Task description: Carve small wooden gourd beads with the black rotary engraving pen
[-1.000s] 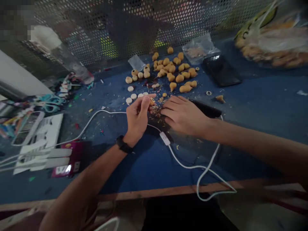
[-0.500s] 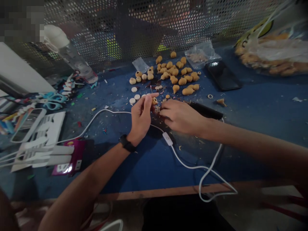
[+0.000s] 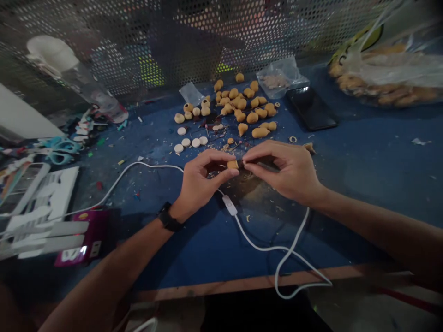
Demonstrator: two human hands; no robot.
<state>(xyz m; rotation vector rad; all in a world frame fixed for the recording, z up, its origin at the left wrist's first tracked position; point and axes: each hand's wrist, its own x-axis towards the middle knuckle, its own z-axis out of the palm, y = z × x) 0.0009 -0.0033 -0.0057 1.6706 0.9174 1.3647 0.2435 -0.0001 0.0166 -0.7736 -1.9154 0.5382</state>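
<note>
My left hand (image 3: pixel 200 180) pinches a small tan gourd piece (image 3: pixel 232 164) between thumb and fingertips, its cut end turned to the right. Just right of it, my right hand (image 3: pixel 289 170) has thumb and forefinger pressed together. Something tiny may be between them, too small to name. Behind the hands lie several small tan gourds (image 3: pixel 233 93), some of them shaped like bottles. Paler gourd pieces with cut openings (image 3: pixel 205 108) stand to their left. Several white discs (image 3: pixel 195 142) lie nearer, beside crumbs and thin sticks.
A white cable with an inline switch (image 3: pixel 229 205) runs below my hands. A black phone (image 3: pixel 312 108) and a clear bag of small bits (image 3: pixel 277 82) lie behind; a large bag (image 3: pixel 387 87) is far right. Left are blue scissors (image 3: pixel 62 148), a clear bottle (image 3: pixel 95 92) and a purple box (image 3: pixel 83 240).
My right hand has lifted from the crumbs and turned, now pinching beside the gourd piece. The left hand has come nearer, turning the piece's opening rightward. The whole view has shifted slightly.
</note>
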